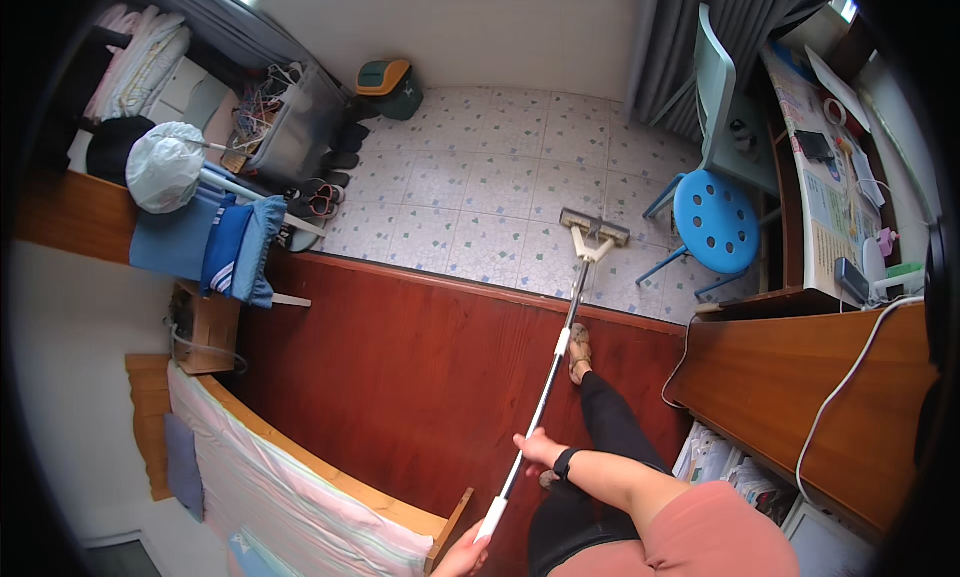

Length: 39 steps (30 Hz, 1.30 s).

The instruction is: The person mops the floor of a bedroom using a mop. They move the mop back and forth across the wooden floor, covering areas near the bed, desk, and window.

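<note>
The mop (546,387) stands at a slant in front of the person. Its head (594,226) rests on the tiled floor (480,172), just beyond the edge of the red wooden floor (400,347). The left hand (463,556), partly cut off by the lower edge of view, has its fingers curled around the white grip (492,520). The right hand (541,450), with a black band (563,464) at its wrist, has its fingers bent around the metal pole higher up; how tightly cannot be told. One shoe (580,349) is beside the pole on the red floor. A blue stool (715,222) stands right of the mop head, near the cluttered counter (822,267). A lidded bin (393,89) sits against the far wall (470,32). A bed (310,492) lies to the left.
</note>
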Available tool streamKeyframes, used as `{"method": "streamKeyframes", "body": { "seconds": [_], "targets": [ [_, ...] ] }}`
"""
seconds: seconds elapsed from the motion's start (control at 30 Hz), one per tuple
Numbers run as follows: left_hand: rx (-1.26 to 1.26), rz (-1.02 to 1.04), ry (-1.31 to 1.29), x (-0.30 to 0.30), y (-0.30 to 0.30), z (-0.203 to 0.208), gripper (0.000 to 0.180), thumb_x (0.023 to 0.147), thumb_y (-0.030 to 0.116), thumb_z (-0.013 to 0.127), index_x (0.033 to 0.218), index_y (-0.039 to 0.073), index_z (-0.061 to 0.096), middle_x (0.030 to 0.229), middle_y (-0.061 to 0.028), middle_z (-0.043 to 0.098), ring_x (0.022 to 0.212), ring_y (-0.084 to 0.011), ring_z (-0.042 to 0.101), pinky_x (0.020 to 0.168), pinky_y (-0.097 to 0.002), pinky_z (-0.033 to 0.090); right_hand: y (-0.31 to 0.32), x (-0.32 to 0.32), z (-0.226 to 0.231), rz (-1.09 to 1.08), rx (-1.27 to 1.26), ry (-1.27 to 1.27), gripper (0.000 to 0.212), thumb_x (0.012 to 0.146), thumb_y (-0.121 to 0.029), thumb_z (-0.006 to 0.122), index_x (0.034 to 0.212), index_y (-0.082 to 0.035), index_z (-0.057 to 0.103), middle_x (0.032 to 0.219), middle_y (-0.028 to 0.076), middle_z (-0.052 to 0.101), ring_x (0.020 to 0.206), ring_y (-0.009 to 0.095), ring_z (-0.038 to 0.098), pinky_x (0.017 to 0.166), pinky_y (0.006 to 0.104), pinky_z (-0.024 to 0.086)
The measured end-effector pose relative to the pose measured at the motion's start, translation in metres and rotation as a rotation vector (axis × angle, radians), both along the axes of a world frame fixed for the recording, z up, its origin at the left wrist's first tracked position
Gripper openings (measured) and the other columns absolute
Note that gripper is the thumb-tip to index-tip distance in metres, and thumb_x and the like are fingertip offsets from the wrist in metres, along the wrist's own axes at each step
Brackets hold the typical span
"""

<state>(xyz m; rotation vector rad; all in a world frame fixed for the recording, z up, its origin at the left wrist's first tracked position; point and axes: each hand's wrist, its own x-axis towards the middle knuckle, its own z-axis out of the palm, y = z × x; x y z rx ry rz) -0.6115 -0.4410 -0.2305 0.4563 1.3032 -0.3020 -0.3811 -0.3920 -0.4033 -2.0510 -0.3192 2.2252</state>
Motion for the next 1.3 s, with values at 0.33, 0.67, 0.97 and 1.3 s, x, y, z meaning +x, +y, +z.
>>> {"method": "streamKeyframes", "body": {
  "seconds": [0.33, 0.67, 0.97, 1.3],
  "targets": [
    [0.057, 0.124, 0.178, -0.114, -0.148, 0.067, 0.045, 0.098, 0.022, 0.043, 0.142, 0.022, 0.032, 0.058, 0.0036, 0.039, 0.04, -0.0055, 0.031, 0.036, -0.0218, 0.028, -0.132, -0.152, 0.007, -0.107, -0.152, 0.37, 0.037, 0.091, -0.023, 0.055, 0.114, 0.006, 0.049, 0.091, 0.017, 0.06, 0.057, 0.021, 0.061, 0.049, 0.0314, 0.056],
    [0.158, 0.233, -0.087, 0.099, 0.085, -0.008, 0.045, 0.099, 0.02, 0.041, 0.142, 0.018, 0.031, 0.061, 0.0025, 0.041, 0.04, -0.0052, 0.032, 0.034, -0.0218, 0.029, 0.138, 0.078, -0.042, -0.195, 0.248, -0.108, 0.028, 0.086, -0.015, 0.046, 0.085, 0.012, 0.054, 0.062, 0.019, 0.062, 0.045, 0.027, 0.058, 0.036, 0.0386, 0.041],
    [0.287, 0.319, -0.333, 0.299, 0.352, -0.066, 0.049, 0.096, 0.014, 0.041, 0.143, 0.013, 0.027, 0.082, -0.0049, 0.057, 0.04, -0.004, 0.035, 0.035, -0.0197, 0.033, 0.417, 0.296, -0.066, -0.236, 0.332, -0.232, 0.025, 0.087, -0.02, 0.046, 0.085, 0.005, 0.053, 0.063, 0.013, 0.059, 0.042, 0.022, 0.054, 0.036, 0.034, 0.039],
    [0.234, 0.42, -0.283, 0.247, 0.37, -0.068, 0.051, 0.097, 0.014, 0.041, 0.146, 0.016, 0.025, 0.073, 0.0012, 0.046, 0.043, -0.0029, 0.033, 0.037, -0.0183, 0.031, 0.44, 0.25, -0.088, -0.178, 0.348, -0.287, 0.034, 0.088, -0.028, 0.045, 0.084, 0.005, 0.054, 0.065, 0.016, 0.06, 0.044, 0.023, 0.056, 0.036, 0.0366, 0.043]
  ]
}}
